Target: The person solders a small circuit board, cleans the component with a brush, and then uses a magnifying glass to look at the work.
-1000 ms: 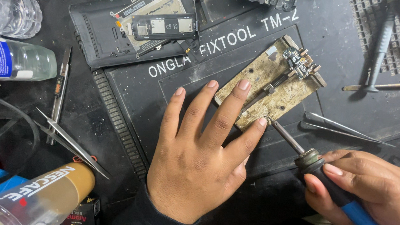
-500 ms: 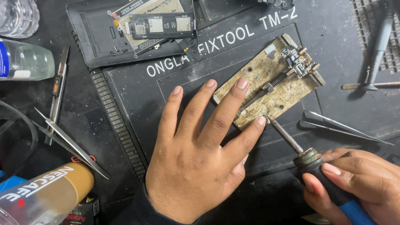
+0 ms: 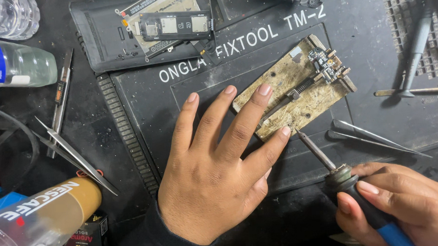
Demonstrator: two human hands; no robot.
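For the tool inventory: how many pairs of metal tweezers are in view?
2: slim silver metal tweezers left of the left hand; silver pointed tweezers above the right hand. Others may be hidden.

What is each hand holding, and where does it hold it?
The right hand grips the soldering iron by its handle. The left hand holds nothing; its fingertips press on the worn board holder.

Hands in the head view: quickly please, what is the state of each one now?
Left hand: open, fingers spread flat, fingertips pressing on the worn board holder.
Right hand: closed around the soldering iron, whose tip is close to the holder's edge.
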